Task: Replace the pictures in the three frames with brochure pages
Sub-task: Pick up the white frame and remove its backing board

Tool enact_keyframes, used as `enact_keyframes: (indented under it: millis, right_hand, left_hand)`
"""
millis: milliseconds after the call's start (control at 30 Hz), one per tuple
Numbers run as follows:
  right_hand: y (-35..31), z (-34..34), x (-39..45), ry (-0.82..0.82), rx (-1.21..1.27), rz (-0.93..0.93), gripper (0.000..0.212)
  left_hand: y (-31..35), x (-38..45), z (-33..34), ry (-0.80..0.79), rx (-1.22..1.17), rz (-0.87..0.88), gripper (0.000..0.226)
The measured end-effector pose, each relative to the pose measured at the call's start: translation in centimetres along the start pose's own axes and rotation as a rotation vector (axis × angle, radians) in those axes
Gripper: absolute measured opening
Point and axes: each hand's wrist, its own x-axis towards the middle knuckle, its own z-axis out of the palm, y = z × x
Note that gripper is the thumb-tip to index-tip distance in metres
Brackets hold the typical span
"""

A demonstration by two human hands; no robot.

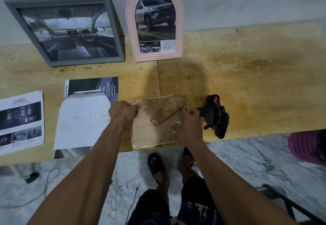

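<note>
A small picture frame (150, 134) lies face down at the table's front edge, its brown stained back showing, with the stand flap (167, 110) folded across it. My left hand (123, 111) grips the frame's top left corner. My right hand (188, 126) rests on its right side, fingers at the edge near a metal tab. A grey frame (112, 30) with a car-interior page and a pink arched frame (180, 30) with a truck page lean against the wall. Two brochure pages lie at left: a white-and-dark one (82, 117) and a "SAFETY" page (21, 122).
A crumpled black-and-red cloth (216, 115) lies just right of the small frame. The wooden table (247, 83) is stained. A purple stool (308, 147) stands at the right, cables run over the marble floor, and my sandalled feet are below the table edge.
</note>
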Motion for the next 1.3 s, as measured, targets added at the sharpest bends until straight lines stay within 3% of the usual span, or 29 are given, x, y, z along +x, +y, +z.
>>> enact_keyframes:
  millis: [133, 267, 400, 667, 833, 933, 1067, 1167, 1300]
  right_hand:
    - [-0.1, 0.1, -0.2, -0.007, -0.017, 0.011, 0.077]
    - [-0.2, 0.1, -0.1, 0.000, 0.000, 0.026, 0.072]
    - [-0.2, 0.0, -0.2, -0.006, 0.017, 0.025, 0.072]
    - [0.2, -0.3, 0.0, -0.033, 0.049, 0.019, 0.079]
    - [1.0, -0.3, -0.1, -0.051, 0.135, 0.013, 0.086]
    - [1.5, -0.5, -0.1, -0.039, 0.166, -0.047, 0.072]
    - [2.0, -0.3, 0.6, -0.033, 0.209, -0.036, 0.048]
    - [2.2, -0.2, 1.1, -0.002, 0.224, -0.039, 0.041]
    - [2.3, 0.0, 1.1, 0.046, 0.225, -0.047, 0.041]
  left_hand:
    - [0.1, -0.2, -0.6, -0.042, 0.053, -0.036, 0.071]
    - [-0.3, -0.1, -0.7, -0.073, -0.098, -0.057, 0.053]
    - [-1.0, -0.9, -0.3, -0.062, 0.058, 0.014, 0.053]
    - [-2.2, -1.8, 0.7, -0.041, 0.072, 0.044, 0.037]
    - [-2.3, -0.8, -0.1, -0.108, 0.061, 0.051, 0.052]
    - [-2.7, 0.3, -0.7, -0.146, 0.044, 0.055, 0.056]
    - [-3.6, 1.0, -1.3, -0.152, -0.053, 0.033, 0.034]
    - [-4.0, 0.5, -1.6, -0.158, -0.113, 0.017, 0.016]
    - [-4.5, 0.3, -1.3, -0.152, -0.183, 0.017, 0.012]
